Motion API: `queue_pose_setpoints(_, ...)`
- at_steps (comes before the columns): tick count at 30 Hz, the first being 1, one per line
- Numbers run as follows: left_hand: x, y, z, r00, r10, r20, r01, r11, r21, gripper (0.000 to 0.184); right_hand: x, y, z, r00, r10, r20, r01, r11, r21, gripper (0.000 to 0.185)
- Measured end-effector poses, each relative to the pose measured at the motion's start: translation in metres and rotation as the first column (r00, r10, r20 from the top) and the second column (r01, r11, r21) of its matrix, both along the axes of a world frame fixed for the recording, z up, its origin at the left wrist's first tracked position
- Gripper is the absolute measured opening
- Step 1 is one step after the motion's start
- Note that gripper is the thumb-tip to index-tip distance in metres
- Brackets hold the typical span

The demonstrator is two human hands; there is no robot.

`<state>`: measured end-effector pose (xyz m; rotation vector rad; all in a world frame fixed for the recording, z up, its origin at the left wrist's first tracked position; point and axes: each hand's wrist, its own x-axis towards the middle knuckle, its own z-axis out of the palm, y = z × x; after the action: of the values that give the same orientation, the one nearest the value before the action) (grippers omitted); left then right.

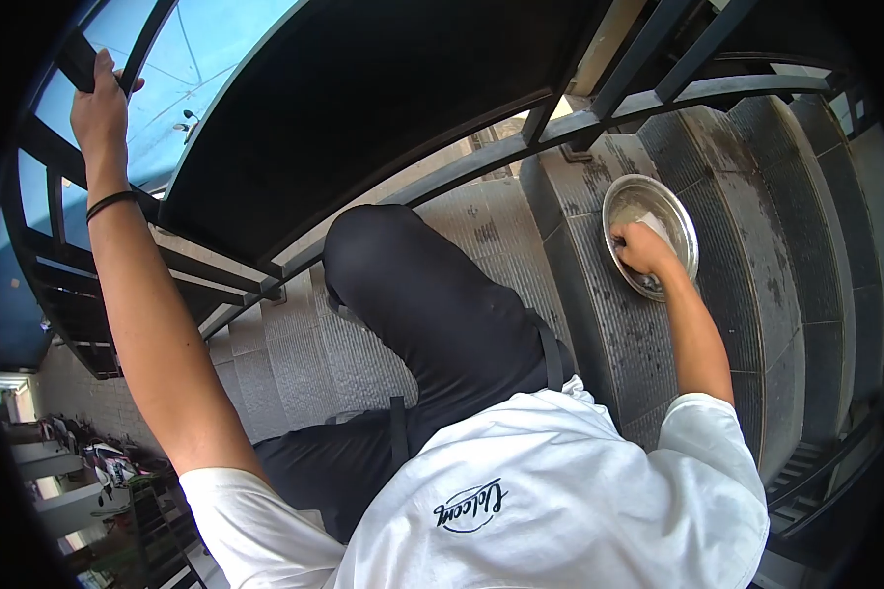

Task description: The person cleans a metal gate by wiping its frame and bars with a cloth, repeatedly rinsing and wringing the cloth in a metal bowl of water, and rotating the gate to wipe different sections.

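High at the left, my left hand (100, 108) is wrapped around a dark metal railing bar (77, 61), a black band on that wrist. Over on the right, my right hand (643, 247) reaches down into a round metal basin (692, 231) standing on a stair step. Its fingers are curled against a pale, crumpled cloth (655, 227) inside the basin. The fingertips are partly hidden, and the basin seems to hold some cloudy water.
Grey ribbed stone steps (496, 231) run across the view, with wet dark patches (599, 177) near the basin. A large black panel (354, 118) fills the railing's side. Parked motorbikes (108, 461) show below at the lower left.
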<state>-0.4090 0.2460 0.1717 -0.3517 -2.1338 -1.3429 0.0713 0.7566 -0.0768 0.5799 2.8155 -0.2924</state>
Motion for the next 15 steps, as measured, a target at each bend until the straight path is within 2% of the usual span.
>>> queue_pose_setpoints(1,0.000,0.002,-0.001,0.999,-0.015,-0.028,0.016,0.999,0.048,0.064,-0.001,-0.005,0.010,0.985,-0.090,-0.146,0.072,0.990,-0.124,0.029)
queue_pose_setpoints(2,0.002,0.004,-0.003,0.998,-0.033,-0.053,0.039,0.995,0.097,0.062,-0.001,-0.011,0.018,0.948,-0.237,-0.211,0.203,0.964,-0.170,0.024)
queue_pose_setpoints(3,0.000,0.001,-0.001,1.000,-0.014,-0.028,0.015,0.999,0.048,0.063,0.004,-0.009,0.007,0.953,-0.203,-0.227,0.183,0.978,-0.104,0.025)
queue_pose_setpoints(4,0.003,0.006,-0.003,0.999,-0.016,-0.043,0.021,0.995,0.101,0.064,0.008,-0.006,-0.004,0.956,-0.169,-0.240,0.164,0.986,-0.040,0.026)
queue_pose_setpoints(6,-0.017,-0.005,-0.004,1.000,-0.003,-0.005,0.003,1.000,0.000,0.065,0.008,-0.001,0.004,0.969,-0.166,-0.184,0.157,0.985,-0.064,0.028)
queue_pose_setpoints(8,-0.017,-0.004,-0.007,0.998,-0.028,-0.052,0.029,0.999,0.024,0.067,0.006,-0.003,0.009,0.981,-0.145,-0.129,0.134,0.987,-0.092,0.030)
queue_pose_setpoints(10,-0.019,-0.008,-0.006,0.997,0.030,-0.066,-0.034,0.998,-0.058,0.067,0.006,-0.010,0.006,0.956,-0.186,-0.227,0.191,0.982,0.001,0.034)
queue_pose_setpoints(11,-0.019,-0.009,-0.006,0.991,0.085,-0.099,-0.097,0.987,-0.127,0.067,0.008,-0.003,-0.004,0.992,-0.082,-0.091,0.081,0.997,-0.012,0.039)
queue_pose_setpoints(12,-0.021,-0.012,-0.003,0.990,0.119,-0.074,-0.131,0.974,-0.187,0.065,0.010,-0.004,0.001,0.991,-0.099,-0.093,0.098,0.995,-0.020,0.039)
queue_pose_setpoints(14,-0.035,-0.020,-0.009,0.984,0.120,-0.129,-0.147,0.962,-0.231,0.065,0.005,-0.008,0.021,0.964,-0.219,-0.148,0.202,0.972,-0.119,0.037)
queue_pose_setpoints(15,-0.043,-0.026,-0.014,0.988,0.087,-0.129,-0.114,0.969,-0.219,0.064,0.007,-0.006,0.015,0.934,-0.213,-0.287,0.202,0.977,-0.070,0.034)
